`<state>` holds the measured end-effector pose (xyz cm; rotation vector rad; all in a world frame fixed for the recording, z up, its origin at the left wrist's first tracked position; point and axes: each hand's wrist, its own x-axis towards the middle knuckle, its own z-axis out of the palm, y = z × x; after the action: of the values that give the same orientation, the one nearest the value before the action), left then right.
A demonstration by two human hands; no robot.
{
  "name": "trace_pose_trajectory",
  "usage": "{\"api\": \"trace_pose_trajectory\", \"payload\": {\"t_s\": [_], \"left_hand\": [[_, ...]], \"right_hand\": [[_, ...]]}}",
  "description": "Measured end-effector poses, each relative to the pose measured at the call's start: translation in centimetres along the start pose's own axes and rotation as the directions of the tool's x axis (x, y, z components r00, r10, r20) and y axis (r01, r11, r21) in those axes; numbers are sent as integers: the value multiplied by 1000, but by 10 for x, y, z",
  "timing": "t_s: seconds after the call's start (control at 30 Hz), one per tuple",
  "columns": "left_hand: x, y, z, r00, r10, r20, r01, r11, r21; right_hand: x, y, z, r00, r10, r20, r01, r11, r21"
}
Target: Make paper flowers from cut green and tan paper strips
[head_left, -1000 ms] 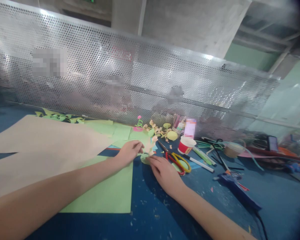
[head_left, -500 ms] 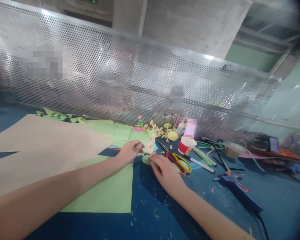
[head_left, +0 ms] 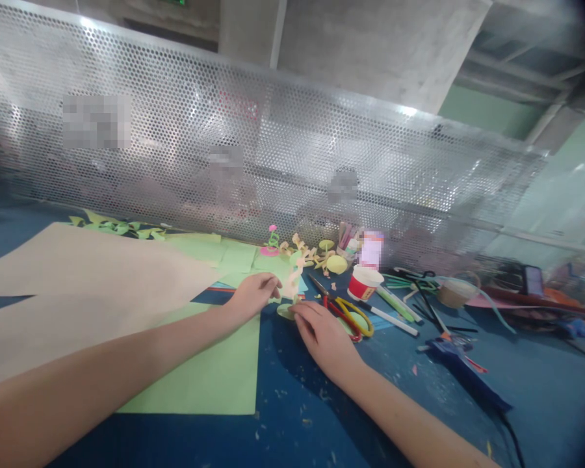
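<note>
A small paper flower (head_left: 296, 273) with a pale stem stands upright on a round green base (head_left: 285, 311) on the blue table. My left hand (head_left: 253, 296) is curled beside the stem, its fingertips pinched at the stem's lower part. My right hand (head_left: 322, 335) lies palm down with its fingers pressing on the green base from the right. A green paper sheet (head_left: 209, 370) lies under my left forearm.
Scissors with red and yellow handles (head_left: 346, 312) lie right of my right hand. Behind them are a red-and-white cup (head_left: 363, 283), pens (head_left: 392, 315), other paper flowers (head_left: 316, 253) and a blue glue gun (head_left: 461, 367). Brown paper (head_left: 78, 286) covers the left. A perforated metal screen (head_left: 273, 149) bounds the back.
The paper flower's stem has straightened up slightly between my hands. Both hands stay in nearly the same place.
</note>
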<state>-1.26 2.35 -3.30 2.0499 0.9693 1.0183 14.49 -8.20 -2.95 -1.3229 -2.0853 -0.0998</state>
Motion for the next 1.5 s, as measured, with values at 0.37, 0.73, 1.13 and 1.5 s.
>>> {"api": "trace_pose_trajectory", "payload": {"t_s": [0.37,0.73,1.13,1.5], "left_hand": [[-12,30,-3,978,111,-179,-129,987,-93],[-7,37,2,993,49,-108,-83,936,-342],[-6,41,0,994,11,-110,-55,915,-400],[-7,45,-1,996,-26,-84,-19,872,-489]], "right_hand": [[0,0,-2,1000,6,22,-7,1000,5],[0,-1,-3,999,-7,43,7,1000,-5],[1,-1,-3,999,-10,49,11,1000,-8],[0,-1,-3,999,-5,51,5,1000,2]]}}
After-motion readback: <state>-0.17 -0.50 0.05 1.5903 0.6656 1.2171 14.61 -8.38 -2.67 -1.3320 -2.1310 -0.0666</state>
